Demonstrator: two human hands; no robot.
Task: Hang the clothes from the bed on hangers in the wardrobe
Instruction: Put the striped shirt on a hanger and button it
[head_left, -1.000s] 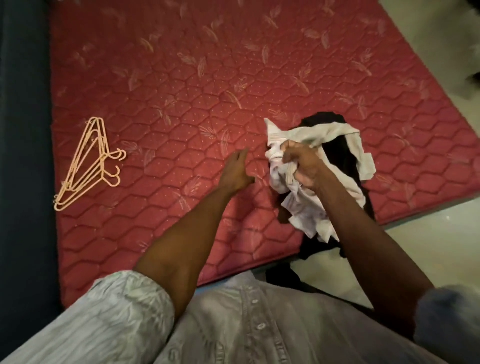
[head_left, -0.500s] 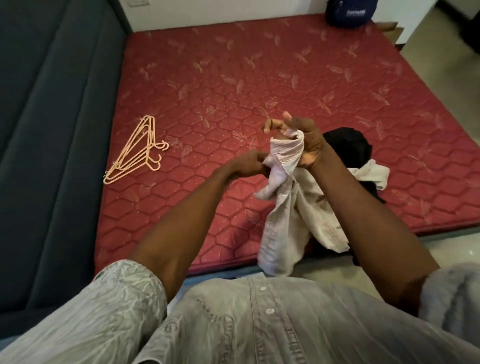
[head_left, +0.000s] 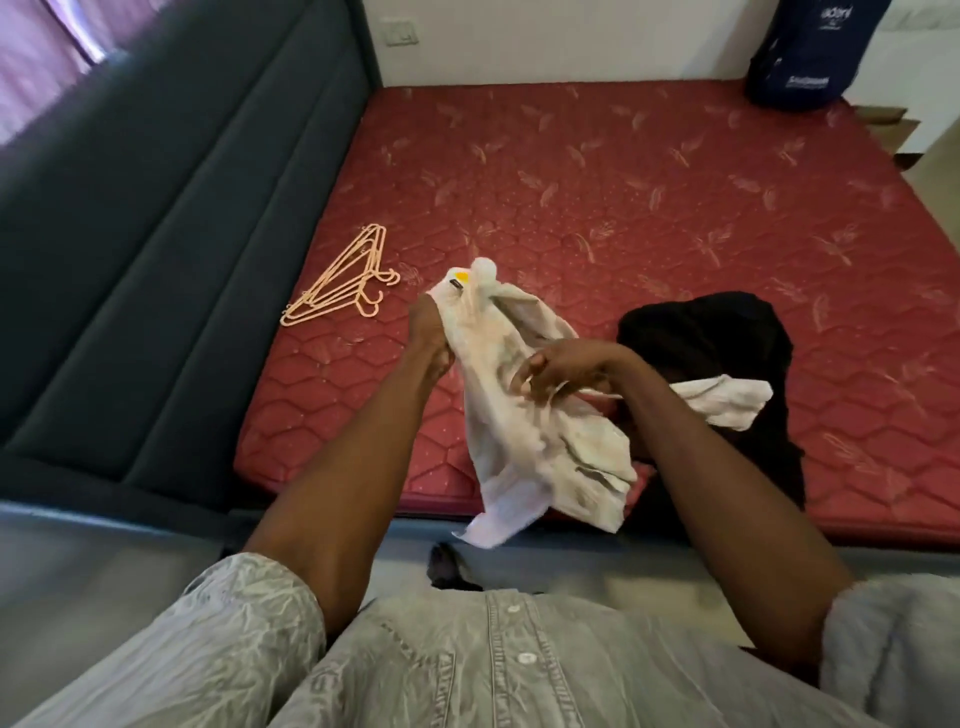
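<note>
While both hands were raised over the near edge of the bed, the pale crumpled garment (head_left: 524, 415) hung between them, clear of the red quilted mattress (head_left: 597, 208). Left hand (head_left: 428, 332): fingers curled round the garment's upper left edge, close to a small dark label and a yellow mark near the top of the cloth. Right hand (head_left: 563, 369): fingers bent and pinching into the middle folds of the same garment, just right of the left hand. Garment, lower part: drooping in loose folds past the mattress edge toward the dark bed frame.

Black garment (head_left: 722, 353): lying in a heap on the mattress near its front edge, just right of the right forearm, partly draped over the edge. Second pale cloth (head_left: 727, 400): resting on top of the black garment; whether it joined the held piece could not be told.

Peach plastic hangers (head_left: 343, 291): a stacked bundle flat on the mattress, left of the left hand and apart from it, hooks pointing right.

Dark grey padded headboard (head_left: 182, 234): along the mattress's left side. Dark blue bag (head_left: 810, 52): upright at the far right corner against the white wall. Person's light grey buttoned shirt (head_left: 467, 665): filling the bottom of the view, sleeves rolled above the elbows.
</note>
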